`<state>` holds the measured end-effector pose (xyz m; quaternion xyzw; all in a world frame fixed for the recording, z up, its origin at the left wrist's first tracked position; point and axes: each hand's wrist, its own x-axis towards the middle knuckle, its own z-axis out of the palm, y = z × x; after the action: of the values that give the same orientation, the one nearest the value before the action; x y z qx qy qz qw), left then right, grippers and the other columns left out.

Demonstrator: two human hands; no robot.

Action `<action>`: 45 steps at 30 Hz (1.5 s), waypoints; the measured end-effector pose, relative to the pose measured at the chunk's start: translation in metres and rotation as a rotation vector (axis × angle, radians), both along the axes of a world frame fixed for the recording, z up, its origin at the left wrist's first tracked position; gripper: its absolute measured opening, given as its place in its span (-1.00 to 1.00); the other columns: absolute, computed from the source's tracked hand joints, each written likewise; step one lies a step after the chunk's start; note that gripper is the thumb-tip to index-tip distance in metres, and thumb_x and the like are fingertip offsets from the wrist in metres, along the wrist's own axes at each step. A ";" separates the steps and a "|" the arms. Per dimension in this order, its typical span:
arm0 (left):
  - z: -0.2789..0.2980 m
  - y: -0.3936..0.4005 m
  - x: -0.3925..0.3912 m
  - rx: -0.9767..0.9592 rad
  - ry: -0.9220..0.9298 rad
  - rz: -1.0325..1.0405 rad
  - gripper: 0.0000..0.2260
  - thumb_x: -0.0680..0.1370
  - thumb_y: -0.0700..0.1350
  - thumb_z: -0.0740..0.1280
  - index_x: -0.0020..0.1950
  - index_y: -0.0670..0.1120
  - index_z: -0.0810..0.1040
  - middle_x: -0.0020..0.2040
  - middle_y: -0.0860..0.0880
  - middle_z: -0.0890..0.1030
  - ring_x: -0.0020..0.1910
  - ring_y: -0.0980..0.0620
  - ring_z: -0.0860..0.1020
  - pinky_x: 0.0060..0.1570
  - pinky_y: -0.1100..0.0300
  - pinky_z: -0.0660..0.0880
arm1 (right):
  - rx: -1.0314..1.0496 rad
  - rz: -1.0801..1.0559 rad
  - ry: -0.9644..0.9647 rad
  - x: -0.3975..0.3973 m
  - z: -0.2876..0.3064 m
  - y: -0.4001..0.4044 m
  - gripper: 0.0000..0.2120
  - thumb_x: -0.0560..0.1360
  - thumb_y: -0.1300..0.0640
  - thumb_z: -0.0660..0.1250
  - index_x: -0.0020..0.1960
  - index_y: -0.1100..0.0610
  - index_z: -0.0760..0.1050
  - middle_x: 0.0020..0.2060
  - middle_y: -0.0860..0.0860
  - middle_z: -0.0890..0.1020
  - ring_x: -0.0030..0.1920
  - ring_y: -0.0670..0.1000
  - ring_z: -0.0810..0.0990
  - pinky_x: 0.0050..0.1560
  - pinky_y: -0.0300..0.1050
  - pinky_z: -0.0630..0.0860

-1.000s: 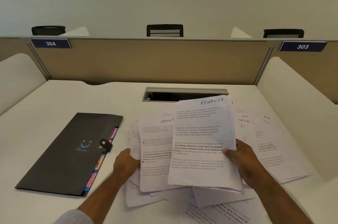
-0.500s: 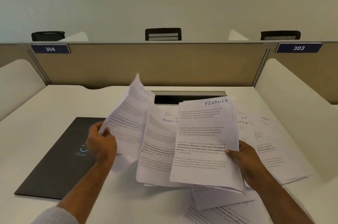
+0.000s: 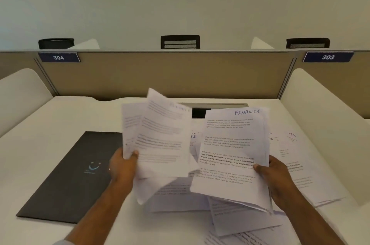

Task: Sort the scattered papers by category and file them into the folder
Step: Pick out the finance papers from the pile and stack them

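The stack of sheets headed FINANCE (image 3: 232,156) is held up off the desk (image 3: 40,144), to the right of the dark folder (image 3: 66,180) and tilted back toward the partition. The right hand (image 3: 278,182) grips it at its right edge, thumb on the printed face and fingers curled behind. Between that stack and the folder, the left hand (image 3: 122,166) pinches a few blurred sheets (image 3: 160,140) by their left edge, thumb on top; they stand raised and fan out, one corner pointing up, and their lower left part overlaps the folder's right side.

The folder lies flat and closed on the desk, a small light-blue smile mark on its cover. To the right of the folder, under and beyond both held bundles, loose papers (image 3: 240,216) lie spread on the desk; those farthest from the folder carry the handwritten letters HR (image 3: 292,134).

Beyond the folder, a tan partition (image 3: 160,76) closes the desk's far side, with a blue plate reading 304 (image 3: 58,57) above the folder and another reading 303 (image 3: 328,57) far to the right. Three dark chair backs (image 3: 180,41) show over the partition.
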<state>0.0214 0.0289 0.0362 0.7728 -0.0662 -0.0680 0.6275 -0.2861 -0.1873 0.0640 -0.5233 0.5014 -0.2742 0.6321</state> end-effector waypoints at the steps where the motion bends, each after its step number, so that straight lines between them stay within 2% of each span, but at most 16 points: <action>1: -0.012 -0.002 -0.006 0.018 0.042 -0.028 -0.78 0.52 -0.28 0.37 0.16 -0.22 0.56 0.05 -0.16 0.63 -0.04 -0.12 0.59 -0.02 0.03 0.54 | -0.008 -0.011 0.009 -0.001 -0.002 -0.001 -0.75 0.54 0.35 0.29 0.18 0.15 0.50 -0.04 0.10 0.66 -0.06 0.17 0.64 -0.16 0.01 0.59; 5: -0.048 0.000 -0.022 0.118 0.246 -0.106 -0.69 0.50 -0.21 0.42 0.22 -0.15 0.49 0.11 -0.15 0.63 -0.03 -0.15 0.62 -0.01 -0.07 0.60 | -0.067 -0.063 0.050 -0.007 -0.009 -0.004 -0.68 0.54 0.38 0.26 0.27 0.20 0.48 0.08 0.17 0.62 0.03 0.23 0.61 0.11 0.19 0.55; 9: -0.055 0.003 -0.033 0.223 0.270 -0.114 -0.64 0.50 -0.21 0.43 0.25 -0.08 0.43 0.19 -0.15 0.58 -0.03 -0.10 0.58 0.02 -0.06 0.58 | -0.084 -0.094 0.069 -0.010 -0.011 -0.006 -0.65 0.54 0.40 0.25 0.30 0.21 0.46 0.10 0.18 0.60 0.06 0.26 0.58 0.13 0.15 0.53; 11: -0.054 0.005 -0.035 0.295 0.214 -0.142 -0.68 0.53 -0.20 0.39 0.26 -0.08 0.45 0.22 -0.13 0.56 -0.01 -0.05 0.53 0.08 -0.05 0.54 | -0.091 -0.091 0.080 -0.010 -0.010 -0.005 -0.66 0.54 0.40 0.24 0.29 0.21 0.47 0.09 0.18 0.60 0.06 0.26 0.58 0.12 0.13 0.53; 15: -0.055 0.010 -0.033 0.478 0.018 -0.261 -0.72 0.61 -0.18 0.23 0.32 -0.12 0.48 0.25 -0.11 0.58 0.14 -0.10 0.56 0.19 -0.01 0.49 | -0.114 -0.082 0.104 -0.007 -0.010 -0.004 -0.69 0.53 0.41 0.24 0.25 0.23 0.48 0.07 0.19 0.60 0.05 0.26 0.58 0.11 0.12 0.53; 17: -0.054 0.013 -0.030 0.577 -0.091 -0.271 -0.77 0.62 -0.21 0.18 0.21 -0.11 0.56 0.14 -0.09 0.63 0.00 -0.02 0.57 0.11 0.06 0.49 | -0.120 -0.082 0.109 -0.006 -0.011 -0.004 -0.70 0.54 0.40 0.24 0.24 0.23 0.48 0.09 0.20 0.60 0.06 0.26 0.58 0.12 0.12 0.53; 19: -0.054 0.016 -0.025 0.633 -0.166 -0.224 -0.81 0.60 -0.21 0.19 0.00 -0.03 0.59 -0.04 -0.06 0.66 -0.15 0.04 0.56 0.00 0.05 0.56 | -0.118 -0.080 0.115 -0.005 -0.011 -0.003 -0.70 0.54 0.39 0.24 0.25 0.22 0.47 0.09 0.19 0.59 0.06 0.26 0.57 0.12 0.12 0.53; 21: -0.053 0.021 -0.021 0.611 -0.164 -0.154 -0.85 0.59 -0.20 0.21 -0.06 -0.05 0.57 -0.17 -0.04 0.63 -0.18 -0.02 0.59 -0.10 -0.01 0.58 | -0.121 -0.081 0.121 -0.005 -0.012 -0.003 -0.68 0.54 0.39 0.24 0.27 0.22 0.47 0.11 0.19 0.59 0.07 0.25 0.57 0.13 0.13 0.53; 23: -0.052 0.027 -0.017 0.552 -0.156 -0.052 -0.86 0.60 -0.21 0.21 -0.02 -0.13 0.57 -0.18 -0.07 0.61 -0.16 -0.10 0.59 -0.15 0.02 0.54 | -0.123 -0.081 0.127 -0.005 -0.012 -0.004 -0.66 0.54 0.39 0.24 0.29 0.21 0.47 0.13 0.20 0.60 0.08 0.25 0.57 0.13 0.14 0.53; 27: -0.045 0.034 -0.003 0.409 -0.075 0.184 -0.83 0.60 -0.24 0.21 0.11 -0.24 0.55 0.01 -0.27 0.62 0.01 -0.32 0.55 -0.03 -0.08 0.47 | -0.114 -0.082 0.132 -0.005 -0.013 -0.004 -0.69 0.54 0.38 0.25 0.26 0.19 0.48 0.13 0.19 0.60 0.08 0.25 0.58 0.14 0.17 0.54; 29: -0.039 0.036 0.003 0.292 0.027 0.264 -0.83 0.60 -0.24 0.23 0.14 -0.25 0.54 0.09 -0.30 0.60 0.06 -0.32 0.56 0.01 -0.12 0.50 | -0.111 -0.077 0.132 -0.004 -0.014 -0.003 -0.69 0.54 0.38 0.25 0.26 0.20 0.47 0.14 0.20 0.60 0.08 0.26 0.57 0.16 0.19 0.53; 31: -0.033 0.036 0.006 0.163 0.117 0.292 -0.81 0.60 -0.23 0.25 0.17 -0.24 0.53 0.13 -0.28 0.59 0.07 -0.29 0.57 -0.03 -0.07 0.50 | -0.111 -0.073 0.129 -0.003 -0.014 -0.002 -0.68 0.54 0.38 0.25 0.27 0.22 0.47 0.13 0.20 0.60 0.08 0.26 0.57 0.15 0.17 0.53; 37: -0.016 0.028 -0.002 -0.075 0.275 0.269 -0.79 0.62 -0.19 0.25 0.22 -0.19 0.53 0.07 -0.12 0.56 -0.03 -0.07 0.51 -0.09 0.05 0.48 | -0.108 -0.050 0.125 0.000 -0.016 0.001 -0.67 0.54 0.38 0.25 0.29 0.22 0.46 0.14 0.18 0.61 0.08 0.24 0.59 0.16 0.20 0.54; 40: -0.013 0.019 -0.011 -0.081 0.304 0.199 -0.76 0.61 -0.21 0.26 0.27 -0.21 0.51 0.11 -0.12 0.56 0.00 -0.05 0.50 -0.05 0.07 0.49 | -0.106 -0.023 0.131 0.001 -0.016 0.004 -0.67 0.54 0.35 0.27 0.29 0.18 0.47 0.13 0.17 0.62 0.05 0.22 0.61 0.14 0.24 0.55; 42: -0.014 0.010 -0.018 -0.048 0.289 0.104 -0.75 0.60 -0.23 0.27 0.27 -0.19 0.53 0.16 -0.14 0.59 0.00 -0.07 0.53 0.04 0.04 0.50 | -0.089 0.000 0.120 0.003 -0.017 0.005 -0.68 0.55 0.34 0.27 0.28 0.16 0.47 0.10 0.15 0.63 0.02 0.20 0.62 0.07 0.19 0.59; 45: -0.015 -0.005 -0.041 -0.054 0.285 -0.089 -0.78 0.59 -0.22 0.28 0.23 -0.14 0.56 0.10 -0.10 0.63 0.03 -0.07 0.60 0.08 0.05 0.54 | -0.043 0.034 0.080 0.006 -0.014 0.010 -0.70 0.55 0.33 0.27 0.26 0.13 0.48 0.05 0.12 0.65 -0.02 0.17 0.65 -0.10 0.03 0.61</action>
<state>-0.0198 0.0238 0.0209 0.7347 -0.0123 -0.2027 0.6473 -0.2801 -0.1769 0.0497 -0.5557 0.5114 -0.2531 0.6046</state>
